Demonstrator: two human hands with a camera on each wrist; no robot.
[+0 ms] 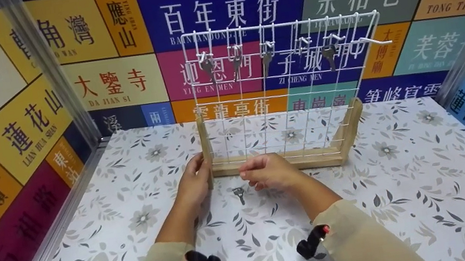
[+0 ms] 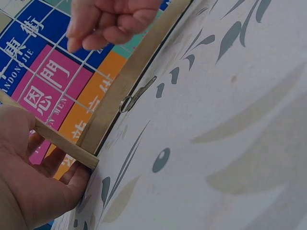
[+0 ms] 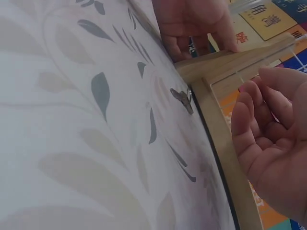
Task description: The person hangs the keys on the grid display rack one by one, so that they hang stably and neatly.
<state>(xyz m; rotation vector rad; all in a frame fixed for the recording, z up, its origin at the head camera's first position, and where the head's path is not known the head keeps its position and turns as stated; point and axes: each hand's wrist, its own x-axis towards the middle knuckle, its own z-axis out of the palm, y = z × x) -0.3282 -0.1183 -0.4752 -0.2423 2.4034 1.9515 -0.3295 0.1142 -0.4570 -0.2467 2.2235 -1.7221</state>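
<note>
My left hand (image 1: 194, 181) grips the left wooden post (image 2: 67, 143) of a white wire grid rack (image 1: 276, 95), with the fingers reaching behind the post. A key on a small ring (image 1: 239, 195) lies on the table just in front of the wooden base, between my hands. My right hand (image 1: 270, 171) hovers to the right of that key, before the base bar. Its fingers (image 3: 243, 120) are loosely bent and hold nothing. Several keys (image 1: 268, 62) hang from hooks along the upper part of the grid.
A long white hook (image 1: 375, 40) juts out at the grid's upper right. The rack's right wooden post (image 1: 349, 130) stands beyond my right hand. A leaf-patterned cloth (image 1: 143, 218) covers the table. Panels with place names (image 1: 226, 6) form the walls behind and at the sides.
</note>
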